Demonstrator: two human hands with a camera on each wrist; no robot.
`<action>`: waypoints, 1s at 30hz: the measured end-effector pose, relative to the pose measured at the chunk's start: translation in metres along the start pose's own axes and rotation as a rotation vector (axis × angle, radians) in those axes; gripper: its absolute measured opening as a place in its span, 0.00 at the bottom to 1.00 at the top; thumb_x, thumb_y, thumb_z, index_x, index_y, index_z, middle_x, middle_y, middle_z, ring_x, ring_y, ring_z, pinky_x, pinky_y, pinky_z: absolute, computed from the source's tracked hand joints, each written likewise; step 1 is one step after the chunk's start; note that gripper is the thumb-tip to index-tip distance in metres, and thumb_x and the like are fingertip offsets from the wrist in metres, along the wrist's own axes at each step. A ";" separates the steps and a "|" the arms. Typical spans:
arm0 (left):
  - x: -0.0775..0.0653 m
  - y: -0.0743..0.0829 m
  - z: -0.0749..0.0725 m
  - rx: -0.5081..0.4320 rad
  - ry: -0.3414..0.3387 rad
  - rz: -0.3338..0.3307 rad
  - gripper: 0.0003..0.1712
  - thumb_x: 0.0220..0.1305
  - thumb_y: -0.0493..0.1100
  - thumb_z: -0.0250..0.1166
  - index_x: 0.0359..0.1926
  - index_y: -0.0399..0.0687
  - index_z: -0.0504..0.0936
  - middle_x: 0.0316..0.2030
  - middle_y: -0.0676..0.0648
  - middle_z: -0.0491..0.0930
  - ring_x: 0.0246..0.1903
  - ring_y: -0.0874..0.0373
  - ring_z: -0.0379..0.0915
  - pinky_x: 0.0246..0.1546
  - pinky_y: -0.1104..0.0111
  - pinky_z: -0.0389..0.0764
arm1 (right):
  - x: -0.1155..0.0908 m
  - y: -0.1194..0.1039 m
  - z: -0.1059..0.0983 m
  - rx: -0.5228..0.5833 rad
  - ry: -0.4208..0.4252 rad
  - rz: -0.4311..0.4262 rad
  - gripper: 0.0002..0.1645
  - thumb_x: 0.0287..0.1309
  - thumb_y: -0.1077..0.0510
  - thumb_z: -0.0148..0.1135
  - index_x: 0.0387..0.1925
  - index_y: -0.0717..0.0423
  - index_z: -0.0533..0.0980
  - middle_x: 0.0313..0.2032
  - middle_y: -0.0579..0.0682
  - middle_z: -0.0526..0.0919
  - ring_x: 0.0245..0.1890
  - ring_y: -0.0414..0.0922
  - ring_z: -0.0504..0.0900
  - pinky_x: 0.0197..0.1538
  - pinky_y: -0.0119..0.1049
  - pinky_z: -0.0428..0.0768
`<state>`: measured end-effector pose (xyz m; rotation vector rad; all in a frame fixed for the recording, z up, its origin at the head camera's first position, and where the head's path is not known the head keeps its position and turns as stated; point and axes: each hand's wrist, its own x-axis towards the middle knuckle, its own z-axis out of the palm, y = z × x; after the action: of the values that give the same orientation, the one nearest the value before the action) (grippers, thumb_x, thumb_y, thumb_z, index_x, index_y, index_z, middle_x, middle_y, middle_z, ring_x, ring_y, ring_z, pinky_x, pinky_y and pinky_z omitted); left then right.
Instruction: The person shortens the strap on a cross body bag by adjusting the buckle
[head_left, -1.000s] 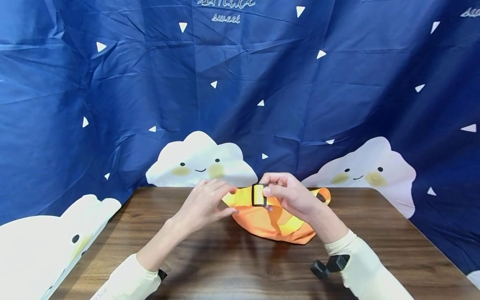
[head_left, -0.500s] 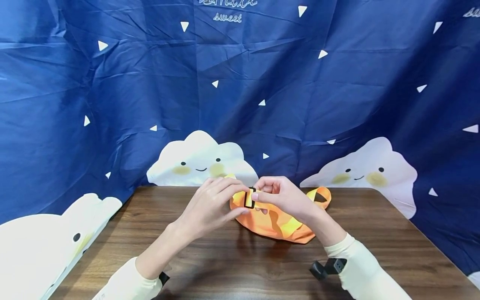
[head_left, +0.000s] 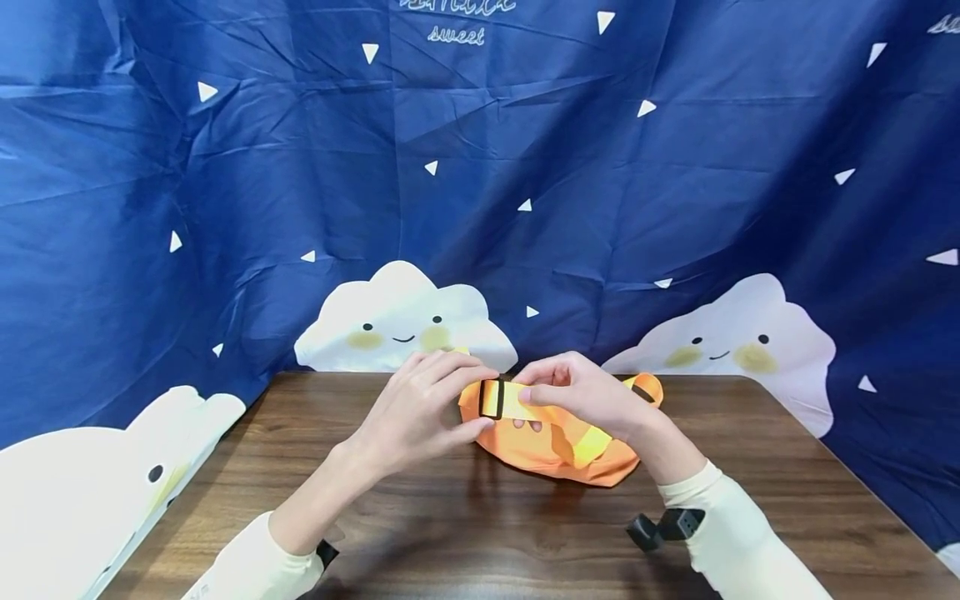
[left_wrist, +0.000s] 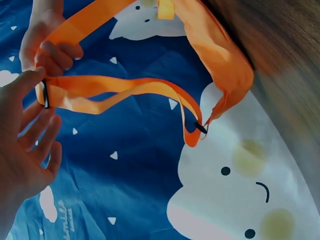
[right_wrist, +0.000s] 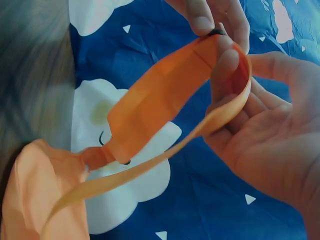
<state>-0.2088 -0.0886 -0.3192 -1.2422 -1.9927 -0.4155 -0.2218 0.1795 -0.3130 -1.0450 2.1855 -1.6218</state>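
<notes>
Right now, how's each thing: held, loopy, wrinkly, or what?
Orange bag, creased; can't tell if it's open.
Strap, looped and lifted.
Black buckle, threaded on the strap.
Left fingers, holding the buckle.
Right fingers, pinching the strap.
Blue curtain, wrinkled, hanging.
Table, flat.

Backdrop cloth (head_left: 480, 125): blue, creased, behind the table; printed with scattered white triangles (head_left: 525, 206), pale script (head_left: 457, 36) including "sweet", and white clouds (head_left: 401, 296) bearing smiling faces with yellow cheeks. Table (head_left: 450, 533): brown, wood-grained top, rounded far corners.
</notes>
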 end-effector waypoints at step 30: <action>-0.002 -0.002 0.001 -0.001 -0.019 0.004 0.28 0.57 0.52 0.77 0.57 0.52 0.84 0.52 0.55 0.81 0.55 0.57 0.73 0.50 0.59 0.71 | 0.004 0.006 0.003 -0.038 0.058 0.013 0.09 0.68 0.54 0.66 0.44 0.55 0.85 0.31 0.55 0.83 0.31 0.47 0.76 0.34 0.34 0.74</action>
<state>-0.2104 -0.0902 -0.3209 -1.2546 -2.0057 -0.4047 -0.2255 0.1756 -0.3185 -1.0039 2.2641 -1.6305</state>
